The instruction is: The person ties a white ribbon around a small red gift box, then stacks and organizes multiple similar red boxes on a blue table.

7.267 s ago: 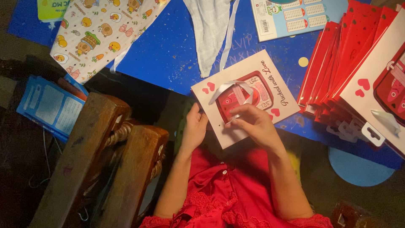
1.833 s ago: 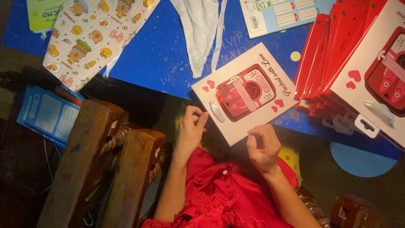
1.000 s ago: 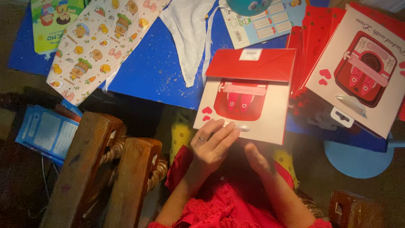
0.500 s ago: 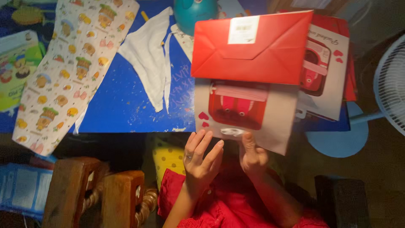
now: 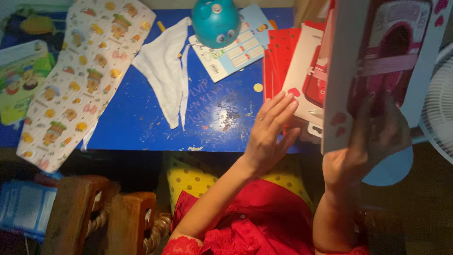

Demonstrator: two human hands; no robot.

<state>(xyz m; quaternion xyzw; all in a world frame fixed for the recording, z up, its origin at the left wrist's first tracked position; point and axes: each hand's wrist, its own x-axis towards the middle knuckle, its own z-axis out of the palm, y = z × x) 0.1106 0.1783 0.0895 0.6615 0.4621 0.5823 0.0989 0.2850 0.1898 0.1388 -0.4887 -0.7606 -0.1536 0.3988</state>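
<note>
right hand (image 5: 358, 160) grips raised card (image 5: 377, 71), blurred, top cut off | left hand (image 5: 269, 134) spread, empty | red cards (image 5: 288, 61) partly hidden behind

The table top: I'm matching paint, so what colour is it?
Blue, scuffed; the table top shows best in the head view.

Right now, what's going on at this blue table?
A person in red sits at the blue table. Their right hand holds up a white card printed with a red picture and small hearts. The left hand is open, fingers spread, above the table edge beside a stack of red cards. A white cloth, patterned fabric and a teal toy lie nearby.
</note>
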